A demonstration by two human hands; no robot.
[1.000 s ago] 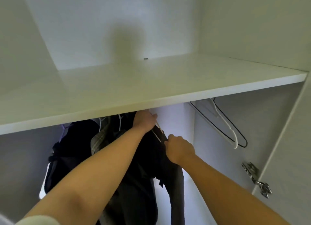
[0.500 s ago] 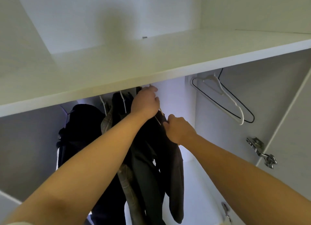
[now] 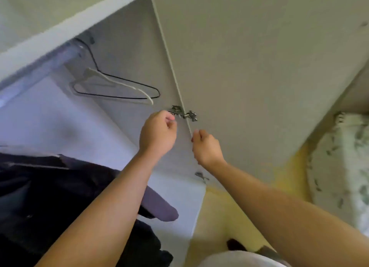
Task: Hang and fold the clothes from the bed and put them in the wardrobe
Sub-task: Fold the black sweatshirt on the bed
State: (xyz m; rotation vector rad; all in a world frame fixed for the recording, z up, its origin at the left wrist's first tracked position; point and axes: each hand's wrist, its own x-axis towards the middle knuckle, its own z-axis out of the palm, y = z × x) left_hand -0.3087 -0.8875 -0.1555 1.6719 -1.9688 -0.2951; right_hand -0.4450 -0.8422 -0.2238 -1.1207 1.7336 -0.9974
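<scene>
Both hands are noted raised before the open wardrobe [image 3: 139,47], about level with the upper door hinge [image 3: 184,114]

Left hand [image 3: 157,133]: fingers loosely curled, nothing held. It is seen just beside the hinge; contact cannot be told

Right hand [image 3: 206,147]: likewise loosely curled and empty, set slightly lower, near the edge of the open door [image 3: 259,67]

Dark clothes [image 3: 60,187] are recorded hanging inside the wardrobe at lower left, below and left of the left forearm. No loose garment is made out on the bed [image 3: 343,157]; only a strip of its patterned cover is seen at the far right edge, well apart from both hands, on the right arm's side

Two bare hangers, a black hanger [image 3: 119,97] and a white hanger [image 3: 123,84], are hooked on the rail [image 3: 40,67] under the shelf [image 3: 60,31]. They lie up and to the left of the left hand. Their long axes run side by side, from the hooks at the rail down and rightward toward the hinge, and the near tips end just above and left of the left hand

Judgement: the next garment is taken to be wanted. If a hanger is fetched first, the left hand is the nearer, and a reach up and leftward is called for, the hook being lifted off the rail. If the bed is meant, it lies rightward, and a turn of the body that way is needed
</scene>
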